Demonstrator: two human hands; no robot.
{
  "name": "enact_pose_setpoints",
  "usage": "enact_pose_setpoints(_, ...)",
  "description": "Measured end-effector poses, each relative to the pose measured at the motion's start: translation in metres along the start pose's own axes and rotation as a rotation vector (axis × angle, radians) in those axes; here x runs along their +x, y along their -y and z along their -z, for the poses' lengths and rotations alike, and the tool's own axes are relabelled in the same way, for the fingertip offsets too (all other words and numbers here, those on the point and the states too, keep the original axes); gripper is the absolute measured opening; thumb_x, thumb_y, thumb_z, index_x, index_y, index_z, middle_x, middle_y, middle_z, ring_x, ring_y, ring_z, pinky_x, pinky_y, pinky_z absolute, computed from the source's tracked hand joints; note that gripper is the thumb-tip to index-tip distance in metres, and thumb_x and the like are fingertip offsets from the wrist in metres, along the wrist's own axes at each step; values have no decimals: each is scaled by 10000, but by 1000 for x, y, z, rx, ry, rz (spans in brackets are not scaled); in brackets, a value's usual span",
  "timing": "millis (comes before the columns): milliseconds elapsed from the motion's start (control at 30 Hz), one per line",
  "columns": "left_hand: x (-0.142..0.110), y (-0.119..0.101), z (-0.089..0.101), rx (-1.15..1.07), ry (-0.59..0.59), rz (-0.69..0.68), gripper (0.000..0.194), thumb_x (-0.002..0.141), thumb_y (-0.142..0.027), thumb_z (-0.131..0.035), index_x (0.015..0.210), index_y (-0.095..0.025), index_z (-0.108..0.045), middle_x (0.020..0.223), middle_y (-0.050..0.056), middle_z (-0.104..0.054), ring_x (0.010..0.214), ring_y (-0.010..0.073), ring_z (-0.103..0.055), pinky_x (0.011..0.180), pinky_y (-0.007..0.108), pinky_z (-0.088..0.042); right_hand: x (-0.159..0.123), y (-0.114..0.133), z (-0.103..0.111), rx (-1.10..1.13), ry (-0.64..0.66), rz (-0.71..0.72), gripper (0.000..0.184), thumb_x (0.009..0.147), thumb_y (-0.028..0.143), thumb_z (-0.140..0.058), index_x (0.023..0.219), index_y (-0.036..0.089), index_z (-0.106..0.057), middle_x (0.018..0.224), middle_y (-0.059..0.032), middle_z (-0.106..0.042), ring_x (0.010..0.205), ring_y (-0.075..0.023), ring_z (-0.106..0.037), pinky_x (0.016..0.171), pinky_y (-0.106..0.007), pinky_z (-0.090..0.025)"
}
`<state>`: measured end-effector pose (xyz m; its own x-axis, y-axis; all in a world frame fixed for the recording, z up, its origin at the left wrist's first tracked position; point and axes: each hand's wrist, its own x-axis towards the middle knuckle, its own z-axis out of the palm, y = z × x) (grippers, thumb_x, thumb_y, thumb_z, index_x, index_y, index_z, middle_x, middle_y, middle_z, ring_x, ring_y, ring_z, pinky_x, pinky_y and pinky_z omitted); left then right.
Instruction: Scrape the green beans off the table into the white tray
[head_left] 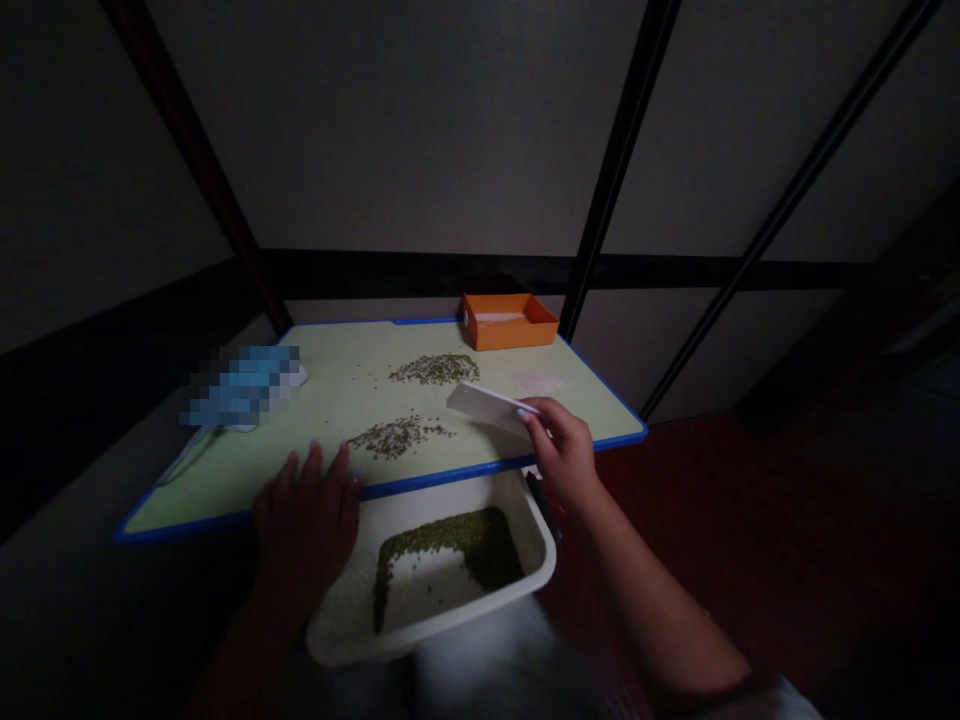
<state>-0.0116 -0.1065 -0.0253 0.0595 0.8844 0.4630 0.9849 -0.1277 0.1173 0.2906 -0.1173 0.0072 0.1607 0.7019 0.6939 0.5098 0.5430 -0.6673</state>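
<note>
Between thumb and fingers, my right hand (561,448) grips a flat white scraper-like plate (491,406), tilted just over the tabletop. My left hand (309,510) rests with fingers spread at the table's front edge. Close to its fingertips lies a loose pile of small green beans (397,437) mixed with pale grains. A second such pile (436,369) sits farther back. Pale grains (540,381) are scattered to the right of it. Below the front edge, a white plastic tub (541,560) holds many green beans (487,545), heaped toward its far right side.
The pale green table (247,470) has a blue rim. At its back right stands an orange open box (514,335) with some pale contents. A blurred blue item (244,385) lies at the left edge. Wall panels (420,130) rise behind; reddish floor (712,510) shows at right.
</note>
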Motion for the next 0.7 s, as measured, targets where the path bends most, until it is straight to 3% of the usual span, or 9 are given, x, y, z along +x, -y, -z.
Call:
enact_pose_setpoints(100,1,-1,0,27,-10,-2,563,975,-400,-288,1361,-147,-611,1474,211,-567,1414,415,-464,1121,608,-385,28,-25,-3,191,-97,-212,207,834,383,-654,938,218,-722,948,-51,-766,911,-220,-690,836,-338,-547)
enact_pose_setpoints(300,2,-5,2,77,-12,4,569,969,-416,-331,1369,-115,-602,1481,240,-550,1398,436,-476,1110,606,-388,58,-69,-20,263,-136,-304,300,733,447,-674,880,194,-737,949,-92,-764,939,-273,-672,916,-428,-507)
enact_pose_setpoints(700,2,-2,0,66,33,16,583,968,-452,-339,1416,-150,-560,1527,216,-511,1439,413,-433,1134,598,-363,51,-83,-18,307,-26,-340,273,710,381,-673,890,218,-798,968,-56,-802,935,-250,-679,918,-387,-489)
